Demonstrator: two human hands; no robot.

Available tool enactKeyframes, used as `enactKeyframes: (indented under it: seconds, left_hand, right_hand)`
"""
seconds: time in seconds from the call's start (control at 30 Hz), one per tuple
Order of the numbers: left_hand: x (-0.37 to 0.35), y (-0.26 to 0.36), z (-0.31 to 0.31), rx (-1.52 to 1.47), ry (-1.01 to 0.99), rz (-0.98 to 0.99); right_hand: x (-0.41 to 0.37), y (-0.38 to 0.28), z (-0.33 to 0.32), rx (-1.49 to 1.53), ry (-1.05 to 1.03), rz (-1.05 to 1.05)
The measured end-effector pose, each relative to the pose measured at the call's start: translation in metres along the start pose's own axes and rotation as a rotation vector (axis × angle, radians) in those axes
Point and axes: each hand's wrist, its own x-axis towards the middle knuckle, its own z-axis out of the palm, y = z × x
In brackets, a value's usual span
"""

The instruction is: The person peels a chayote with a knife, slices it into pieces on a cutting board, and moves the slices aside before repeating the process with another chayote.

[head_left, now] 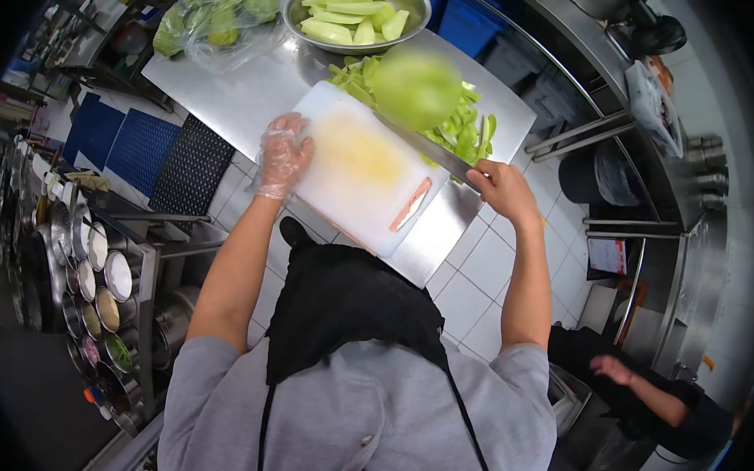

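Note:
My right hand (502,191) grips the handle of a kitchen knife (438,151), whose long blade points left along the far edge of a white cutting board (346,182). A yellowish stain marks the middle of the board. In a clear plastic glove, my left hand (285,150) is at the board's left edge, fingers loosely bent and nothing visible in them. A round, pale green fruit or vegetable (417,89), smeared by motion, appears beyond the blade, apart from both hands. Behind it lies a heap of green peelings (467,124).
A metal bowl (428,16) of pale green wedges stands at the back of the steel table (239,97). Left of it is a clear plastic bag (225,29) with green produce. Another person's hand (612,369) shows at lower right; seasoning containers (118,276) line the left.

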Motion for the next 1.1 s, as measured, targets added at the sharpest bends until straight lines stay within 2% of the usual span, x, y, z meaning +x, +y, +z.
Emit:
enactKeyframes:
  seconds: [0.1,0.5,0.6,0.7,0.73,0.83,0.87,1.0,1.1]
  left_hand:
    - [-0.001,0.002,-0.001,0.012,-0.001,0.002]
    - [-0.001,0.000,-0.001,-0.017,-0.019,-0.033]
    - [-0.002,-0.002,0.000,-0.019,-0.010,-0.019]
    - [-0.002,-0.002,0.000,-0.040,-0.010,-0.021]
    - [-0.001,-0.001,0.000,-0.049,-0.014,-0.024]
    - [-0.004,-0.005,0.002,-0.075,-0.004,-0.026]
    - [-0.004,-0.005,0.004,-0.070,0.003,-0.015]
    - [-0.005,0.000,0.002,0.017,0.069,0.017]
    - [-0.001,-0.001,-0.004,-0.129,0.030,-0.055]
  right_hand:
    - [0.004,0.007,-0.003,-0.034,0.008,0.099]
    - [0.015,0.012,-0.011,-0.078,0.033,0.075]
    - [-0.003,0.010,-0.020,-0.067,0.010,0.076]
    - [-0.022,0.019,-0.023,0.074,-0.132,0.107]
    - [-0.026,0.026,-0.018,0.133,-0.128,0.054]
    - [-0.027,0.033,-0.013,0.165,-0.092,0.151]
    - [-0.027,0.037,-0.011,0.139,-0.022,0.133]
    - [-0.030,0.042,-0.006,0.201,0.004,0.064]
    - [-0.045,0.023,0.019,0.182,0.116,0.052]
